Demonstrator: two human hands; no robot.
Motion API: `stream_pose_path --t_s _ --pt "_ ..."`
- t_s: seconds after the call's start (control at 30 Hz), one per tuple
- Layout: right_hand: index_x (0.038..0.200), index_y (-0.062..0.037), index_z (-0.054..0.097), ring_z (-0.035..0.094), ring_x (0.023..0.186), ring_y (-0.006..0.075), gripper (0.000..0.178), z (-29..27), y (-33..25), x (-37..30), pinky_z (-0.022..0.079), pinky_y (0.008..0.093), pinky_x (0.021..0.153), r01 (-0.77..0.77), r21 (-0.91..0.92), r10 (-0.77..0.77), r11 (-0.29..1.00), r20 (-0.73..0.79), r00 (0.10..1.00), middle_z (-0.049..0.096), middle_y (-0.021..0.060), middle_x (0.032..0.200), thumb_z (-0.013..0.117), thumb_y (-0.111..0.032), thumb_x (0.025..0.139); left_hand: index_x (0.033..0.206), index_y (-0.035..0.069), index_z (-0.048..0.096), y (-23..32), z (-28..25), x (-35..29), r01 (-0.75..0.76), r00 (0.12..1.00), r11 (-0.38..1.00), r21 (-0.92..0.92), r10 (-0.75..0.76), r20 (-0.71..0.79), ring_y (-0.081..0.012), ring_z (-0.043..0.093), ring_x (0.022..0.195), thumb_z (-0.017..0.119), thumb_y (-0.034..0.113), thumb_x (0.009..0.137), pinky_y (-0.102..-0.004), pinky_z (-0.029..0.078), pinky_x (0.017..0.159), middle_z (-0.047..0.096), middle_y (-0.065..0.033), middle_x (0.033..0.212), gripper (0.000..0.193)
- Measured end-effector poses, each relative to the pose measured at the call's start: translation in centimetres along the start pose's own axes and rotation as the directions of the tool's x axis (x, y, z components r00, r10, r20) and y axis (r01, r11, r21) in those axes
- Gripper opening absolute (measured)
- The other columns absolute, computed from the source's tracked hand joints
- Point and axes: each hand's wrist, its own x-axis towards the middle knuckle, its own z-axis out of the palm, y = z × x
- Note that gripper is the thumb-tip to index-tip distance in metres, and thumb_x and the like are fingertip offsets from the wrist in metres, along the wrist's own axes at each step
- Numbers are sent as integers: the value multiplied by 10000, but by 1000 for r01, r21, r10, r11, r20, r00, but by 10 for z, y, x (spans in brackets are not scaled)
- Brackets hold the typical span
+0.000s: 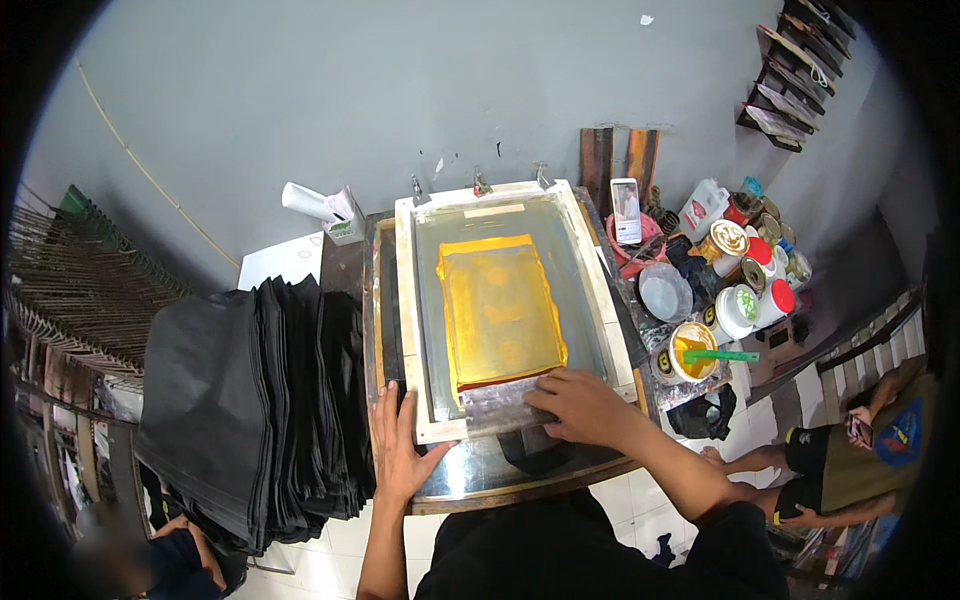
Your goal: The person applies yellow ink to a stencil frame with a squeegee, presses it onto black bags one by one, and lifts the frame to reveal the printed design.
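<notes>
A white-framed printing screen (407, 300) lies on the table in front of me, fixed by clamps along its far edge. Yellow ink (505, 310) covers a rectangle on its mesh, thicker along the borders. My right hand (580, 405) is closed on the right end of a wide squeegee (495, 403), which rests at the near edge of the ink; its dark red blade edge faces the ink. With fingers spread, my left hand (397, 450) lies against the frame's near left corner. What is under the screen is mostly hidden.
A thick pile of black fabric pieces (215, 400) stands left. To the right are an ink tub (685, 355) with a green spatula (725, 355), several jars, a clear bowl (665, 292) and a propped phone (626, 210). One person (900, 410) sits right, another (185, 560) lower left.
</notes>
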Motion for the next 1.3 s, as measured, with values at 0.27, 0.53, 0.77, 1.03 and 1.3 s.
stream_pose_path --t_s 0.27,0.53,0.77,1.03,1.3 --pt "1143 -47 648 655 1017 320 402 -21 -13 16 533 433 882 -33 -100 -3 994 -342 940 687 119 1031 719 -111 752 1572 -6 278 -23 14 -5 -187 952 976 110 208 -226 -476 285 1492 857 524 758 -573 188 1235 285 -300 1620 1131" --pt "1088 -9 677 669 910 368 406 -130 -15 40 529 454 815 -13 -344 -270 939 -757 596 702 158 998 723 -47 686 1605 -22 235 68 -69 73 -201 797 964 -174 58 -601 -361 275 1523 856 431 801 -464 196 1244 280 -224 1652 1112" --pt "1136 -20 690 679 920 407 312 -257 3 105 526 481 821 -136 -338 -194 931 -776 601 719 218 997 711 -208 888 1447 -53 455 35 -26 103 450 862 878 -164 -475 -178 -450 587 1257 708 367 953 -487 470 1053 576 -345 1349 695" --pt "1187 -31 683 697 896 440 365 -319 34 158 529 510 832 -132 -401 -265 907 -784 562 721 254 952 685 -289 929 1228 -97 613 19 17 110 738 664 664 120 -746 47 -444 668 1137 872 328 768 -493 529 958 680 -317 1199 678" --pt "1165 25 663 682 1001 413 395 -351 70 188 498 470 911 -47 -358 -281 933 -800 530 709 269 1060 692 -245 879 1378 -70 576 77 -76 110 495 851 723 -482 -515 102 -271 660 1132 697 235 963 -379 493 1012 703 -190 1200 529"
